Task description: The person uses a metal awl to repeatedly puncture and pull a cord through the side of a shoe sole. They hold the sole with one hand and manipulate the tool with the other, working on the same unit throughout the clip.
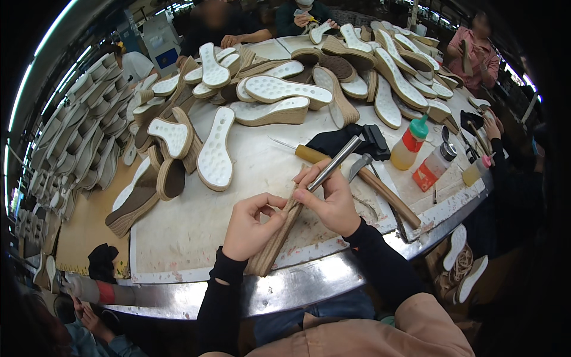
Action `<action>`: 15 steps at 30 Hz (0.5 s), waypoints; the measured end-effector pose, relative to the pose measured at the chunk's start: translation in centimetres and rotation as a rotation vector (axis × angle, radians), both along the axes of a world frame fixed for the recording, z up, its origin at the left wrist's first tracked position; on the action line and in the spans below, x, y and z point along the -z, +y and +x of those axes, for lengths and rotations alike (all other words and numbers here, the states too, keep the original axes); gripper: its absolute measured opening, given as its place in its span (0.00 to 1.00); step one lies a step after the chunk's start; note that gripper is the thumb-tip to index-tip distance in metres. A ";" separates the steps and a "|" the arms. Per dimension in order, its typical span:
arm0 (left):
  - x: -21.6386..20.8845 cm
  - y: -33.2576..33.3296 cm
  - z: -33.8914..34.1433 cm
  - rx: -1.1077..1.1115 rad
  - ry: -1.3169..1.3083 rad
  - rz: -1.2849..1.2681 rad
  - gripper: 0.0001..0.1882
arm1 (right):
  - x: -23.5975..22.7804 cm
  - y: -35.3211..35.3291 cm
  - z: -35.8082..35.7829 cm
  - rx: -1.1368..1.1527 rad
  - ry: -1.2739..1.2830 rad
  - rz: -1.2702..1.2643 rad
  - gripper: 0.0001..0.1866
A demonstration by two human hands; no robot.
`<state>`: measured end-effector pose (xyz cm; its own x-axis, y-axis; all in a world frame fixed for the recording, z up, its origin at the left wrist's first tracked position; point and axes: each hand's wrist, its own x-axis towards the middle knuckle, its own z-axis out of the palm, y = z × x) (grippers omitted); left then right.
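A wedge shoe sole (269, 250) with a tan, rope-textured side stands on edge at the table's front, between my hands. My left hand (253, 223) pinches at its near edge, thumb and fingertips closed together. With my right hand (333, 199) I grip a shiny metal rod-shaped tool (336, 160), slanting up to the right, while those fingers also rest against the sole's far end. The tool's lower tip is hidden by my fingers. Just beyond lies an awl (310, 154) with a yellow handle. Right of my hand is a hammer (389, 197) with a wooden handle.
Many wedge soles with white dimpled tops (288, 89) pile up across the table's far side. Glue bottles (409, 143) stand at the right, near a black cloth (333, 141). Racked soles (83, 131) fill the left. Other people work around the table. Its metal edge (303, 288) curves before me.
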<state>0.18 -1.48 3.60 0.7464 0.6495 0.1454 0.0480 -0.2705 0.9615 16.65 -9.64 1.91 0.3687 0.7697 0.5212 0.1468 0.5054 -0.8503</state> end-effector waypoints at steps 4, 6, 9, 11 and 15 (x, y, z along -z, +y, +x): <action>-0.1 0.0 -0.3 0.033 0.030 0.011 0.10 | -0.2 0.1 0.2 -0.015 -0.029 -0.010 0.12; -0.1 0.0 -0.3 0.047 0.018 -0.003 0.10 | -0.2 0.1 0.5 -0.047 -0.057 -0.030 0.16; -0.3 0.0 -0.2 0.042 0.035 -0.010 0.10 | -0.4 0.3 0.9 -0.098 -0.094 -0.040 0.17; -0.5 0.0 -0.2 0.022 0.042 -0.029 0.10 | -0.4 0.4 1.0 -0.126 -0.091 -0.044 0.17; -0.8 -0.1 -0.3 0.007 0.080 -0.020 0.09 | -0.4 0.3 1.3 -0.191 -0.033 -0.068 0.17</action>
